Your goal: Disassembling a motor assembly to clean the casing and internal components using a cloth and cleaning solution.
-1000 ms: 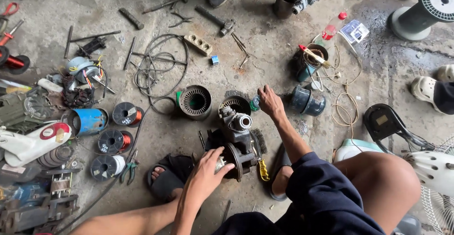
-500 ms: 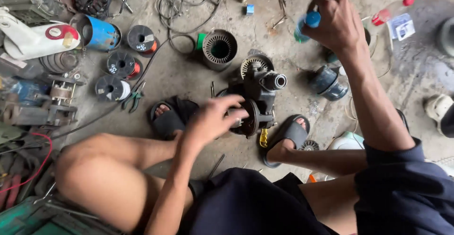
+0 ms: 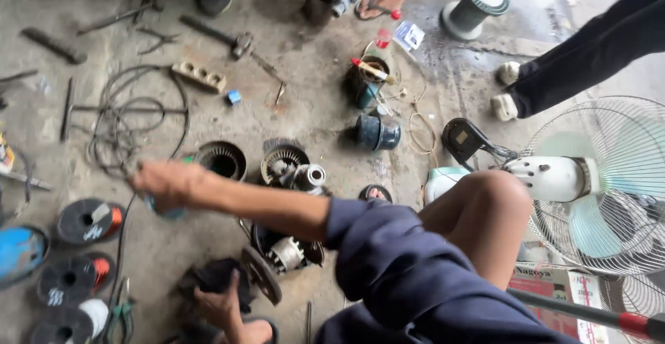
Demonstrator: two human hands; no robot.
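Note:
My right hand (image 3: pixel 165 183) is stretched across to the left, blurred, and closed around a small light-blue object (image 3: pixel 166 212) just above the concrete floor. It hovers beside a round stator (image 3: pixel 222 158) and the black wire spools (image 3: pixel 86 221). At the bottom edge my left hand (image 3: pixel 220 306) grips a dark motor cover (image 3: pixel 262 276), which leans against a motor core (image 3: pixel 287 254) with a silver rotor. A finned motor housing (image 3: pixel 282 164) with a silver shaft end (image 3: pixel 313 175) lies behind my right forearm. My bent knee (image 3: pixel 485 198) is on the right.
A cable coil (image 3: pixel 131 119), terminal block (image 3: pixel 199 75), hammer (image 3: pixel 222 36) and metal rods lie at the back left. A dark blue cup (image 3: pixel 377 133) and a can with a screwdriver (image 3: pixel 367 81) stand mid-floor. A white fan (image 3: pixel 596 184) fills the right. Another person's leg (image 3: pixel 589 60) and a green wire reel (image 3: pixel 478 1) are at the back right.
My right hand picked up the blue object at the far right and has swung with it across to the left. My left hand stayed low on the motor parts. The camera view shifted.

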